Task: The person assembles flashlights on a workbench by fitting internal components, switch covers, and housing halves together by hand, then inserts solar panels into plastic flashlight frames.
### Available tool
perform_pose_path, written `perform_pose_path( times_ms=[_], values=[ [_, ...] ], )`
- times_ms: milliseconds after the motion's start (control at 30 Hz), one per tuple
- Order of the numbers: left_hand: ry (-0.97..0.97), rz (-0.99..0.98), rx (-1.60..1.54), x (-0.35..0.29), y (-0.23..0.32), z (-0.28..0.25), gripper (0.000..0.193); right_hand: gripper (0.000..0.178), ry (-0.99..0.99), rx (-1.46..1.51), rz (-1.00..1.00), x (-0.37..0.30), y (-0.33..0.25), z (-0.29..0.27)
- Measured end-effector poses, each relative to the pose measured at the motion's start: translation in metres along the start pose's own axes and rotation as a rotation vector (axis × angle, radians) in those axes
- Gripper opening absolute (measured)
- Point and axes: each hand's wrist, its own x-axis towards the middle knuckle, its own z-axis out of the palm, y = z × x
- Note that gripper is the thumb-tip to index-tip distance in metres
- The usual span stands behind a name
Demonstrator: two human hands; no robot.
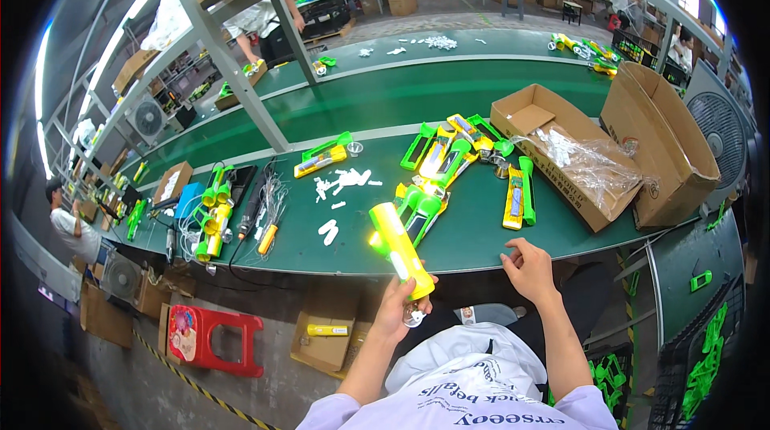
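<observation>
My left hand (393,308) is closed around the lower end of a yellow flashlight housing (395,241), held tilted above the front edge of the green workbench (337,249). A small clear round part, like a lens cup (413,318), shows just below those fingers. My right hand (529,269) hovers at the bench edge with nothing in it, its fingers loosely bent and apart. Beyond the housing lies a pile of green and yellow flashlight shells (437,169). Small white plastic pieces (345,181) are scattered to its left, and a yellow and a green shell (520,193) lie at its right.
An open cardboard box (553,157) with white parts and clear plastic stands at the right, beside a taller carton (658,149) and a fan (714,125). Leftward lie wires (274,205) and a corded hand tool (251,209). A red stool (216,339) stands below left.
</observation>
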Motion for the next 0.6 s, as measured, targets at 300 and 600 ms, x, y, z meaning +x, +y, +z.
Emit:
perform_pose_path(
  times_ms=[300,600],
  values=[
    [0.041,-0.022,0.160,0.008,0.013,-0.010,0.054,0.007,0.344,0.030,0.068,0.000,0.035,0.043],
    [0.266,0.098,0.376,0.011,0.044,-0.011,0.056,0.010,0.537,-0.221,-0.102,0.004,0.044,0.060]
  ],
)
